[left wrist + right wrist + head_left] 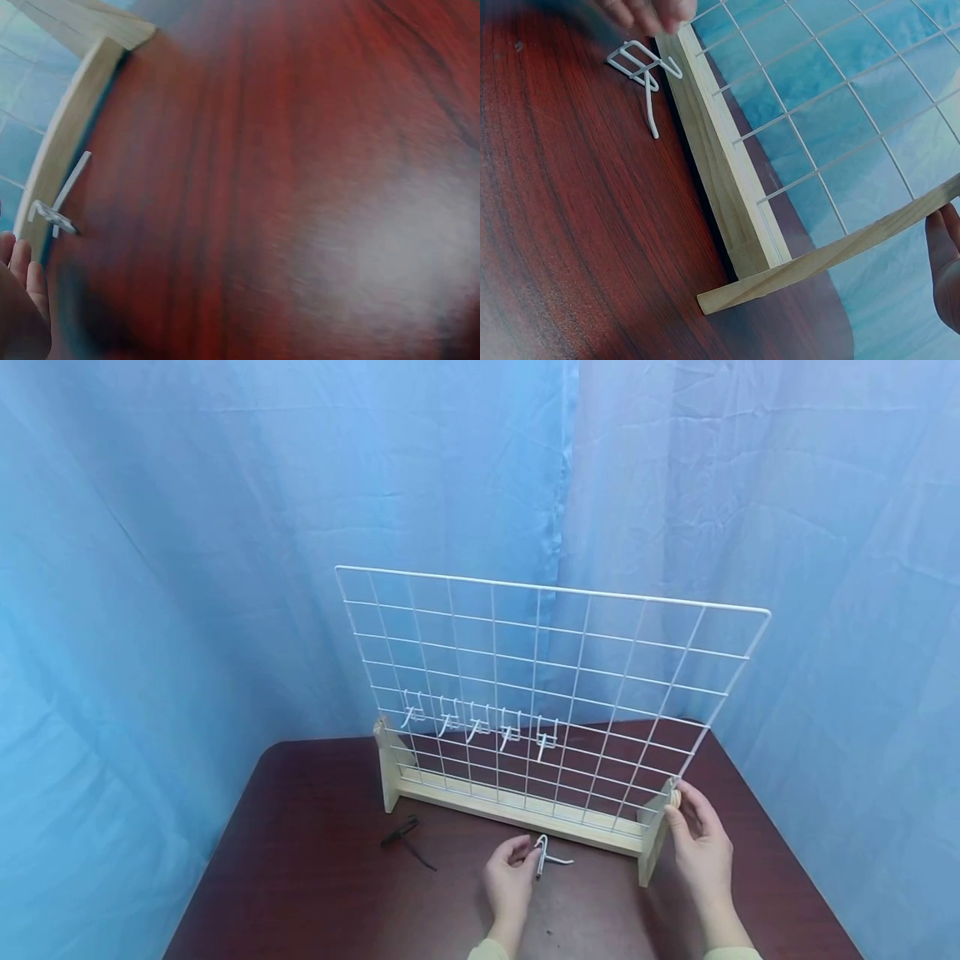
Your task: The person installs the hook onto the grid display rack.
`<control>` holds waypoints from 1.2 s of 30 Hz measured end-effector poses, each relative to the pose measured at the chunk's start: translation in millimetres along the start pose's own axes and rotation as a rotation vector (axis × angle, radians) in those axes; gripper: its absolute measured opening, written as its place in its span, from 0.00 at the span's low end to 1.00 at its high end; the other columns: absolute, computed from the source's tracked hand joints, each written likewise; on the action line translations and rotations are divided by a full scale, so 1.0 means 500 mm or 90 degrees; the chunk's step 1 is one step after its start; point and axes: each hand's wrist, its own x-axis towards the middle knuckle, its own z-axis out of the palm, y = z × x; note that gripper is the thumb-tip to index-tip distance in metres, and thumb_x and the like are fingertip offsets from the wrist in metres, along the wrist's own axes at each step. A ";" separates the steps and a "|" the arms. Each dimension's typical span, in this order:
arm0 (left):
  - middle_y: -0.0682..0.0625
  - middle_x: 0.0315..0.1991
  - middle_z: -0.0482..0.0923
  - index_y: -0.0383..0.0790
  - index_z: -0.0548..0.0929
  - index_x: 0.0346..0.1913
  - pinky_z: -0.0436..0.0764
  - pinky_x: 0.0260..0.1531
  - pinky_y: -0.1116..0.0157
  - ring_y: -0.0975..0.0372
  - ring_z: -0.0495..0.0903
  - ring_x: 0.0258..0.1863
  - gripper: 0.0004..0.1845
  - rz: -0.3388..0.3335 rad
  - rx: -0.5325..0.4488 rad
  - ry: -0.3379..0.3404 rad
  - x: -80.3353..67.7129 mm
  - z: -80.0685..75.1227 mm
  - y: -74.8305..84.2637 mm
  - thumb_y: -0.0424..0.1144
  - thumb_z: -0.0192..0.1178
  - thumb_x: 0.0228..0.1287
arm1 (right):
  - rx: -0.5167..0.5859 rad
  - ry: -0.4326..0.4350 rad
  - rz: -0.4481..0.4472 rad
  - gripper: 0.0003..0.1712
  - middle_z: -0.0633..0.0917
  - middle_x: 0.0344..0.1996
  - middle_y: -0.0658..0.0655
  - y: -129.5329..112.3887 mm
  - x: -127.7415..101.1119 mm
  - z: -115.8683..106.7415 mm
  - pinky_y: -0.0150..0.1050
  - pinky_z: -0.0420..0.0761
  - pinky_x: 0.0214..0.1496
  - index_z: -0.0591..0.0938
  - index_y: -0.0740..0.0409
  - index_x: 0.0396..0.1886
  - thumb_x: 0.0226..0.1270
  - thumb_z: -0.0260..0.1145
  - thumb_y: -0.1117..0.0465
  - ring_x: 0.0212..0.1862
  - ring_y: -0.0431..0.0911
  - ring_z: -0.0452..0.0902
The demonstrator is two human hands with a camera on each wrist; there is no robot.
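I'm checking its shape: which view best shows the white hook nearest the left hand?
Right wrist: the white hook appears large, its bent shape distinct. The head view shows it small; left wrist, nearly edge-on.

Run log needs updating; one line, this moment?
left hand beside loose white hook; right hand holding wooden stand; five white hooks on grid; black hook on table

Left hand (512, 877) low, loosely curved — right hand (703, 852) higher, in a thumb-and-finger pinch
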 end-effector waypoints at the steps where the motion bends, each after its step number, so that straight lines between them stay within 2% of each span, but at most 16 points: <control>1: 0.48 0.32 0.87 0.35 0.87 0.37 0.84 0.33 0.69 0.61 0.85 0.32 0.12 0.002 0.007 -0.005 -0.002 -0.001 -0.004 0.26 0.75 0.47 | 0.000 0.001 -0.001 0.23 0.80 0.54 0.42 0.000 0.000 0.001 0.17 0.70 0.54 0.77 0.53 0.65 0.72 0.64 0.64 0.52 0.22 0.71; 4: 0.48 0.33 0.87 0.35 0.87 0.38 0.84 0.34 0.69 0.59 0.85 0.33 0.13 -0.001 0.027 -0.022 -0.009 -0.003 -0.012 0.27 0.75 0.46 | 0.000 0.003 -0.003 0.23 0.80 0.54 0.43 -0.001 0.000 0.001 0.17 0.71 0.54 0.77 0.53 0.65 0.71 0.64 0.64 0.52 0.22 0.71; 8: 0.46 0.33 0.87 0.36 0.88 0.38 0.85 0.35 0.65 0.56 0.86 0.34 0.14 0.008 0.052 -0.039 -0.014 -0.003 -0.017 0.28 0.76 0.45 | -0.010 0.001 0.000 0.23 0.81 0.57 0.50 -0.002 0.000 0.000 0.17 0.70 0.54 0.77 0.52 0.66 0.72 0.63 0.63 0.53 0.22 0.70; 11: 0.48 0.33 0.87 0.39 0.88 0.38 0.85 0.36 0.64 0.58 0.85 0.34 0.15 0.013 0.081 -0.046 -0.016 -0.003 -0.018 0.29 0.77 0.44 | -0.015 -0.001 0.002 0.23 0.80 0.58 0.54 -0.003 0.000 -0.001 0.17 0.70 0.55 0.77 0.51 0.66 0.72 0.63 0.62 0.53 0.22 0.70; 16: 0.53 0.33 0.87 0.42 0.89 0.38 0.84 0.37 0.64 0.62 0.84 0.34 0.17 0.027 0.132 -0.051 -0.020 -0.004 -0.020 0.31 0.79 0.41 | -0.014 0.002 -0.002 0.23 0.81 0.58 0.53 -0.002 0.000 0.000 0.17 0.70 0.55 0.77 0.51 0.66 0.72 0.64 0.63 0.53 0.22 0.70; 22: 0.53 0.33 0.87 0.42 0.89 0.38 0.84 0.38 0.65 0.60 0.85 0.35 0.17 0.036 0.146 -0.054 -0.024 -0.005 -0.023 0.30 0.78 0.41 | -0.019 0.000 -0.002 0.24 0.80 0.59 0.57 -0.001 0.000 -0.001 0.17 0.70 0.54 0.77 0.51 0.66 0.72 0.64 0.63 0.53 0.22 0.70; 25: 0.54 0.32 0.87 0.43 0.90 0.37 0.84 0.35 0.67 0.61 0.85 0.33 0.15 0.039 0.158 -0.058 -0.023 -0.006 -0.025 0.29 0.78 0.42 | -0.022 -0.005 0.001 0.24 0.80 0.60 0.59 -0.002 0.000 -0.001 0.17 0.70 0.54 0.76 0.51 0.66 0.72 0.63 0.62 0.54 0.22 0.69; 31: 0.61 0.26 0.85 0.46 0.90 0.30 0.79 0.24 0.74 0.73 0.79 0.23 0.10 0.066 0.208 -0.050 -0.017 -0.013 -0.029 0.28 0.76 0.45 | -0.022 -0.004 0.005 0.24 0.80 0.60 0.59 -0.003 0.000 -0.001 0.17 0.70 0.55 0.76 0.51 0.66 0.73 0.63 0.62 0.54 0.22 0.69; 36: 0.61 0.25 0.85 0.46 0.90 0.28 0.79 0.23 0.74 0.74 0.79 0.23 0.09 0.082 0.225 -0.047 -0.011 -0.020 -0.033 0.29 0.76 0.46 | -0.020 0.000 0.004 0.23 0.80 0.59 0.58 -0.002 -0.001 0.000 0.17 0.70 0.55 0.76 0.52 0.66 0.72 0.63 0.63 0.53 0.22 0.69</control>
